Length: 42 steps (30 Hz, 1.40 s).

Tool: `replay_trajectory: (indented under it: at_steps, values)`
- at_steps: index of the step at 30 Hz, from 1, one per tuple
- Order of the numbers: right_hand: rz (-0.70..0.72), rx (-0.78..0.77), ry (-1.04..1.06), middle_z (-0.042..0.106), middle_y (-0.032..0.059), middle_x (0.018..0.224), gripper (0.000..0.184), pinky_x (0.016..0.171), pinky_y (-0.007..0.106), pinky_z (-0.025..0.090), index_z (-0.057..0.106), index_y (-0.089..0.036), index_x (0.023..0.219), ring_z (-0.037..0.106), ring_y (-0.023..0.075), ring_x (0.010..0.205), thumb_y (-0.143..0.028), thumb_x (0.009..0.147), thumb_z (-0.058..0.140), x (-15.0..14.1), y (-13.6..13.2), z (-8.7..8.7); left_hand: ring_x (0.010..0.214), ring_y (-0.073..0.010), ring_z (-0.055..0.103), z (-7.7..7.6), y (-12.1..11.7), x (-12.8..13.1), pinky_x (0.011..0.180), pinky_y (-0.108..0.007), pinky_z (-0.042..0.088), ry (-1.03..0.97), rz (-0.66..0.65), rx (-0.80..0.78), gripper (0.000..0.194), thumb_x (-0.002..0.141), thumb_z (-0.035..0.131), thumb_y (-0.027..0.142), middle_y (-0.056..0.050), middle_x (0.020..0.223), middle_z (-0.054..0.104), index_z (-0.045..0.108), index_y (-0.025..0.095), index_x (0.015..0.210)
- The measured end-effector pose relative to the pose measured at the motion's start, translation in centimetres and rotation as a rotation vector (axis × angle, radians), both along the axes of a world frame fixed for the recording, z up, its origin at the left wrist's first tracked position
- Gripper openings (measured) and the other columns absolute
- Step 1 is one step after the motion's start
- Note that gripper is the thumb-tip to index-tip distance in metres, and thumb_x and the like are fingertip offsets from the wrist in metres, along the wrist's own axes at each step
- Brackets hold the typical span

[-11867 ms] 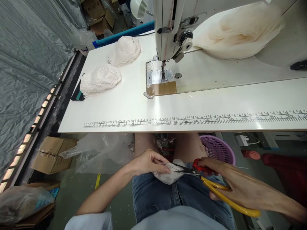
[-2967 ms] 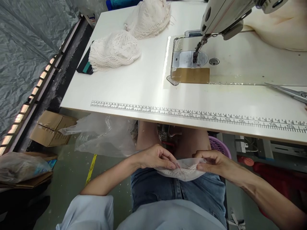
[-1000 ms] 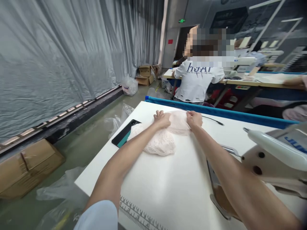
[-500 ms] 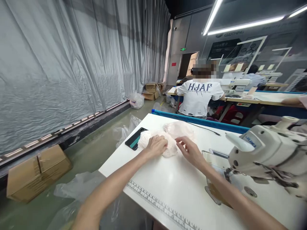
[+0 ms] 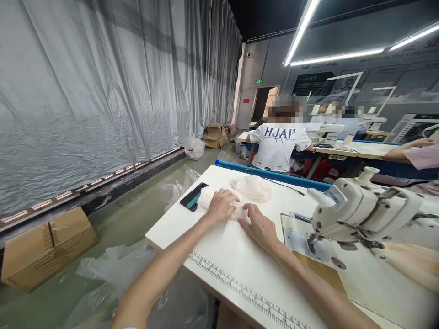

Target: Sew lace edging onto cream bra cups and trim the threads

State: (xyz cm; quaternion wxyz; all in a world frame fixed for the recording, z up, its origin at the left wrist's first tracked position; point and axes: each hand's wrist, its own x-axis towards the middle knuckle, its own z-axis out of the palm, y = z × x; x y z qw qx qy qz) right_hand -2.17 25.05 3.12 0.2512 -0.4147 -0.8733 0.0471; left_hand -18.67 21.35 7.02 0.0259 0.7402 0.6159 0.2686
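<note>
A piece of off-white lace fabric (image 5: pixel 205 197) lies bunched on the white sewing table, partly covered by my left hand (image 5: pixel 221 205). The fingers of that hand are bent around the cloth. At the fabric's right edge is my right hand (image 5: pixel 259 228), its thumb and index finger apart and their tips beside the lace. Just behind, a second pale piece of fabric (image 5: pixel 254 188) rests flat on the tabletop (image 5: pixel 222 249). A dark phone (image 5: pixel 192 197) with a teal band on it sits left of the lace, its right side hidden under the cloth.
Right of my hands stands a white sewing machine (image 5: pixel 346 205) with its metal needle plate (image 5: pixel 298 237). A black cable (image 5: pixel 291 186) runs along the table's back. A printed ruler (image 5: pixel 240 285) marks the front edge. Cardboard box (image 5: pixel 48 242) and plastic bags (image 5: pixel 113 265) lie on the floor; co-workers sit ahead.
My right hand has come left and nearer to me, to the lace's edge. My left hand's fingers have spread a little, and the near lace looks more gathered. The view has shifted.
</note>
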Motion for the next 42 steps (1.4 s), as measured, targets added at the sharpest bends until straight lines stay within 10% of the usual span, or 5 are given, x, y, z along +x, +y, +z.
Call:
replay_trajectory:
  at_steps: [12,26,42]
  values:
    - [0.045,0.034,0.023,0.064,0.0012,0.079,0.015,0.051,0.025,0.036,0.05,-0.024,0.087,0.058,0.0159,0.063,-0.028,0.088,0.036,0.6,1.0,0.0,0.096,-0.023,0.05,-1.8,0.0,0.6,0.089,-0.039,0.039,-0.118,-0.063,-0.016,0.015,0.082,0.045,0.013,-0.007,0.091,0.057,0.056,0.018,0.072]
    - [0.041,0.118,-0.11,0.068,0.0023,0.082,0.017,0.045,0.024,0.015,0.056,-0.024,0.088,0.059,0.0169,0.053,-0.033,0.087,0.041,-0.4,0.4,-0.6,0.071,-0.0098,0.056,-1.3,2.9,-2.3,0.068,-0.021,0.044,-1.277,0.239,0.197,0.014,0.082,0.046,0.03,0.0,0.076,0.056,0.046,0.017,0.087]
    - [-0.008,0.202,-0.085,0.069,0.0035,0.061,0.023,0.044,0.025,0.013,0.054,-0.022,0.08,0.057,0.0202,0.044,-0.033,0.088,0.035,-1.2,0.0,-0.9,0.084,-0.0211,0.063,0.8,0.7,-3.7,0.074,-0.031,0.048,-1.654,0.001,0.078,0.018,0.068,0.061,0.03,-0.005,0.082,0.065,0.052,0.02,0.08]
